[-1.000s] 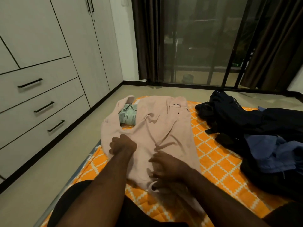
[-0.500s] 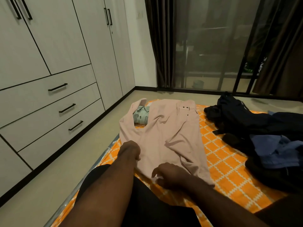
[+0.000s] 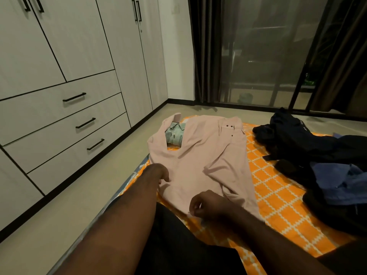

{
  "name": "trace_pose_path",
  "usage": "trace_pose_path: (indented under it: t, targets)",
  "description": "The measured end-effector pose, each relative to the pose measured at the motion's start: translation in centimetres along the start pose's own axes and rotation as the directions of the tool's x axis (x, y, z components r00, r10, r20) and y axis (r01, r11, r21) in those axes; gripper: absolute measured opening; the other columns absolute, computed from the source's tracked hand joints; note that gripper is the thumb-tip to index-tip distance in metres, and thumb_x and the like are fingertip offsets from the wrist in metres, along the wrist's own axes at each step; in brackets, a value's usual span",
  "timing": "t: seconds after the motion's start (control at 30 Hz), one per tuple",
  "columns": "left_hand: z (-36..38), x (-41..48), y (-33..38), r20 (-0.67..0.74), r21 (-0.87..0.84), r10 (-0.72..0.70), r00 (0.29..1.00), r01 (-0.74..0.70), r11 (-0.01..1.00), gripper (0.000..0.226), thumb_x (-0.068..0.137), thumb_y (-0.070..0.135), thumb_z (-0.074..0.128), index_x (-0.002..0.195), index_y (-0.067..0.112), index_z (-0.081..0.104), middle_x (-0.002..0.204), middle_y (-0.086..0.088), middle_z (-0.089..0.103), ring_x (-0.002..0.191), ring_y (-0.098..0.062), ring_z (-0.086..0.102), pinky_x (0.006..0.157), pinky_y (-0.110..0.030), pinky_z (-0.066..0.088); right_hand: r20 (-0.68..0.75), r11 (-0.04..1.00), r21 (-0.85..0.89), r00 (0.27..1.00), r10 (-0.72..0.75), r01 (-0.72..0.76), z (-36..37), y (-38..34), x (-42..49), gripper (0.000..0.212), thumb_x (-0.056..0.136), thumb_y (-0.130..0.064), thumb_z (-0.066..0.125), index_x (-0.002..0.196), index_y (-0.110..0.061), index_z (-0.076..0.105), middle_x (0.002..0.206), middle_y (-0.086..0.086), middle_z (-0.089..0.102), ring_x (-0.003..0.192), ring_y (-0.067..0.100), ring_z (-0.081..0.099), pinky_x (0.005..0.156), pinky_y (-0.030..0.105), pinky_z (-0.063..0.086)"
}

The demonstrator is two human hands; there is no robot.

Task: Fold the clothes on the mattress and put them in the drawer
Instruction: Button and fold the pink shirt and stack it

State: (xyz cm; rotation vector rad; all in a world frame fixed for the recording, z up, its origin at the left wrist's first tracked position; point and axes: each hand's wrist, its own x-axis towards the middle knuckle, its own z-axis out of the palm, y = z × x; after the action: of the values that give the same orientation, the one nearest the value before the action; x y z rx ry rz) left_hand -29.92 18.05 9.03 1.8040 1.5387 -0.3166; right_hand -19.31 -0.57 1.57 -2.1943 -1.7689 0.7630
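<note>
Back come both hands from the cloth's middle to its near end! Pink garment point(image 3: 200, 165) lies flat on the mattress point(image 3: 278, 195), long axis running straight away from the person, hem nearest. Left hand point(image 3: 158, 173) grips its side edge and right hand point(image 3: 208, 205) curls, seemingly pinching the hem. Pale, soft, lightly creased.

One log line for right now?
stage: folding | pink shirt spread on mattress | left hand grips its side edge | right hand pinches its hem | drawers closed | dark clothes pile unfolded
</note>
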Motion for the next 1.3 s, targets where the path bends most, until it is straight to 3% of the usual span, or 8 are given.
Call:
trace_pose_path:
  t: [0.07, 0.27, 0.47, 0.77, 0.93, 1.0, 1.1, 1.3]
  targets:
    - [0.3, 0.6, -0.4, 0.056, 0.08, -0.016, 0.998, 0.011, 0.997, 0.051, 0.097, 0.017, 0.068, 0.139, -0.004, 0.05, 0.14, -0.017, 0.055, 0.13, -0.03, 0.054, 0.11, -0.038, 0.046, -0.027, 1.0, 0.011, 1.0, 0.006, -0.005, 0.1, 0.1, 0.4, 0.014, 0.091, -0.032, 0.07, 0.103, -0.029, 0.076, 0.104, -0.009, 0.074, 0.094, 0.006, 0.068, 0.088, 0.031, 0.058]
    - [1.7, 3.1, -1.0, 0.101, 0.136, -0.029, 0.994, 0.015, 0.991, 0.039, 0.091, 0.025, 0.076, 0.12, 0.003, 0.064, 0.109, -0.009, 0.066, 0.119, -0.024, 0.062, 0.107, -0.038, 0.049, -0.006, 0.999, -0.045, 1.0, 0.012, -0.012, 0.6, -0.2, 1.2, 0.011, 0.091, -0.031, 0.07, 0.1, -0.029, 0.076, 0.103, -0.007, 0.072, 0.091, 0.009, 0.068, 0.084, 0.031, 0.059]
    - [1.5, 5.1, -1.0, 0.046, 0.256, -0.049, 0.998, 0.036, 0.966, 0.058, 0.072, 0.03, 0.09, 0.119, 0.007, 0.065, 0.12, -0.009, 0.067, 0.111, -0.025, 0.064, 0.101, -0.039, 0.054, -0.009, 1.0, -0.014, 1.0, 0.011, -0.011, 0.5, 0.1, 1.2, 0.009, 0.093, -0.024, 0.068, 0.098, -0.026, 0.075, 0.105, -0.007, 0.071, 0.091, 0.008, 0.066, 0.084, 0.028, 0.058]
    - [1.4, 4.2, -1.0, 0.085, 0.314, -0.13, 0.988, 0.097, 0.944, 0.052, 0.073, 0.016, 0.089, 0.117, 0.007, 0.065, 0.118, -0.01, 0.068, 0.109, -0.026, 0.065, 0.102, -0.041, 0.053, 0.027, 1.0, 0.017, 1.0, 0.001, -0.001, 0.5, 0.1, 0.9, 0.007, 0.095, -0.026, 0.066, 0.096, -0.033, 0.069, 0.106, -0.009, 0.067, 0.096, 0.01, 0.066, 0.087, 0.03, 0.058]
    - [0.5, 5.8, 0.5, 0.037, 0.416, 0.058, 0.998, -0.068, 0.907, 0.04, 0.085, 0.036, 0.08, 0.11, 0.009, 0.067, 0.127, -0.007, 0.065, 0.112, -0.024, 0.062, 0.102, -0.037, 0.051, -0.055, 0.995, 0.097, 0.998, 0.008, -0.002, -0.1, 0.2, 0.8, 0.018, 0.096, -0.036, 0.067, 0.112, -0.028, 0.069, 0.11, -0.005, 0.069, 0.094, 0.01, 0.068, 0.083, 0.029, 0.058]
    - [-0.1, 6.7, 1.3, -0.113, 0.499, 0.308, 0.945, -0.214, 0.84, 0.04, 0.091, 0.035, 0.07, 0.119, 0.008, 0.064, 0.128, -0.01, 0.065, 0.114, -0.027, 0.063, 0.096, -0.035, 0.053, -0.11, 0.992, 0.122, 0.994, 0.012, 0.002, -0.7, 0.3, 1.0, 0.019, 0.096, -0.036, 0.066, 0.113, -0.03, 0.069, 0.11, -0.007, 0.069, 0.093, 0.006, 0.066, 0.083, 0.027, 0.057]
    - [-1.0, 7.4, 2.8, -0.266, 0.5, 0.602, 0.753, -0.426, 0.754, 0.032, 0.095, 0.015, 0.054, 0.125, 0.009, 0.062, 0.127, -0.012, 0.065, 0.115, -0.029, 0.061, 0.093, -0.036, 0.051, -0.194, 0.992, 0.127, 0.981, 0.012, 0.013, -2.1, 0.3, 2.0, 0.018, 0.097, -0.037, 0.065, 0.114, -0.032, 0.07, 0.109, -0.01, 0.07, 0.093, 0.003, 0.064, 0.082, 0.024, 0.055]
    - [-1.3, 11.1, 6.2, -0.275, 0.377, 0.762, 0.587, -0.663, 0.647, 0.034, 0.088, -0.001, 0.052, 0.119, 0.011, 0.061, 0.122, -0.012, 0.065, 0.111, -0.031, 0.059, 0.089, -0.035, 0.048, -0.263, 0.991, 0.127, 0.965, -0.007, 0.042, -5.5, 0.0, 6.3, 0.019, 0.098, -0.029, 0.062, 0.116, -0.028, 0.069, 0.108, -0.007, 0.072, 0.094, 0.007, 0.066, 0.085, 0.03, 0.058]
